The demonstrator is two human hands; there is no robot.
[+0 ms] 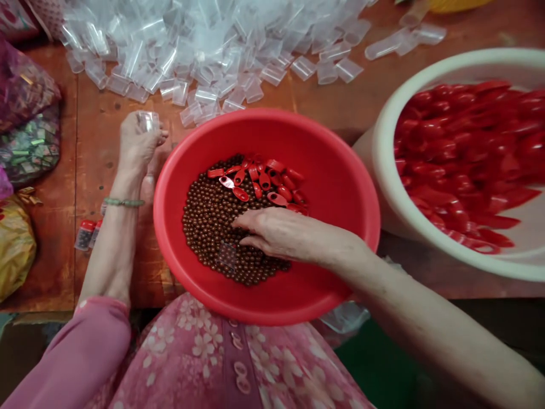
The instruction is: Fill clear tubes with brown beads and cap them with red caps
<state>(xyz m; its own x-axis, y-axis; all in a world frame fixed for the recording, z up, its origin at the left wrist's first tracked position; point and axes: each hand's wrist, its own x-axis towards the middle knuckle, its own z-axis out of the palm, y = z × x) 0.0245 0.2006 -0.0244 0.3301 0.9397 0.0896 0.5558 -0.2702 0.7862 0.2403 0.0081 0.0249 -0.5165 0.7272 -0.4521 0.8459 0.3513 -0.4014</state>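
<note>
My left hand [138,142] is closed around a clear plastic tube [149,121] above the table, left of the red basin [266,312]. Inside the basin lies a heap of small brown beads [208,221], with several red plastic caps [264,182] along its far side. My right hand [279,230] reaches over the basin's right side, its fingertips at the beads. Thumb and fingers are apart, and I see nothing between them. Another clear tube [227,255] lies partly among the beads, just left of that hand.
Clear plastic tubes [204,51] are piled at the back. A white tub [385,142] of red caps stands at the right. Small filled containers with red tops [86,234] sit near my left forearm. Plastic bags [32,142] occupy the table's left edge.
</note>
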